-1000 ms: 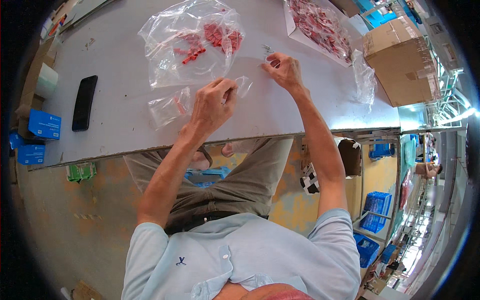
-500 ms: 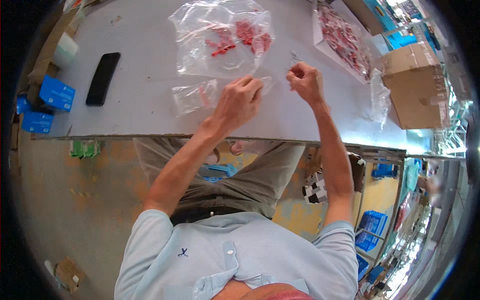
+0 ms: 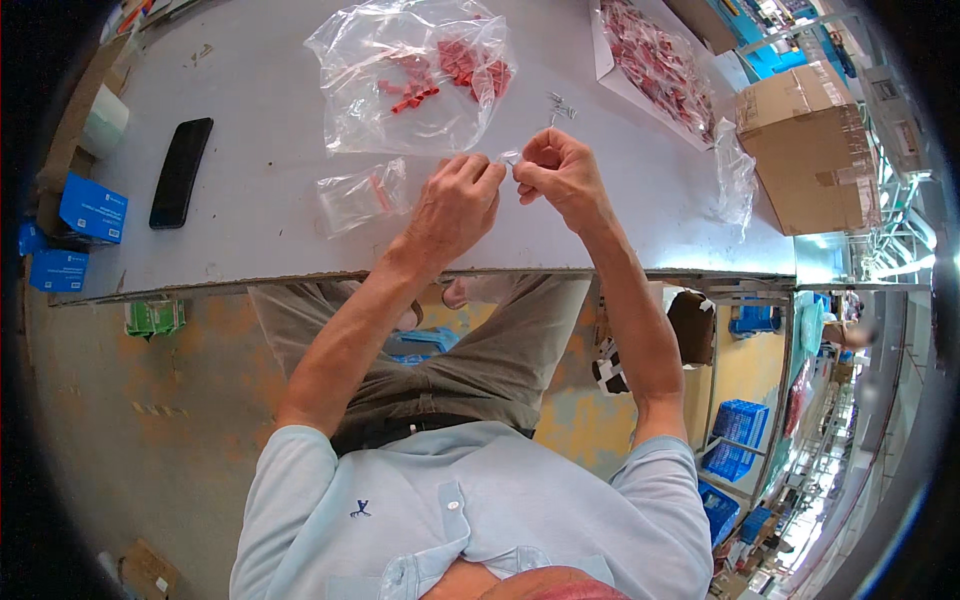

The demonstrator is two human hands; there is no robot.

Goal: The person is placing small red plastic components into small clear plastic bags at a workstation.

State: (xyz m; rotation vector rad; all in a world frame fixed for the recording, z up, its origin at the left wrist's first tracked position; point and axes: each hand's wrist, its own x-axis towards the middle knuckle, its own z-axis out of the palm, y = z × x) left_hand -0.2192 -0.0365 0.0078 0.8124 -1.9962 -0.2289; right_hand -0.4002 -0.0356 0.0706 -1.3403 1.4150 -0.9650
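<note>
My left hand is closed, its fingertips pinching a small clear plastic bag whose edge shows between my hands. Close against that edge, my right hand makes a pinch; whatever lies between its fingertips is too small and hidden to name. Several small metal pieces, like screws, lie just beyond my right hand. To the left of my left hand rests a flat clear bag with a small red piece inside. Farther back is a large clear plastic bag holding several red pieces.
A black phone lies on the grey table, near blue boxes at the left. On the right are a white tray of red bagged pieces, a crumpled clear bag and a cardboard box.
My right hand has moved left and nearer, away from the metal pieces to the small bag at my left hand. The whole view has shifted slightly.
</note>
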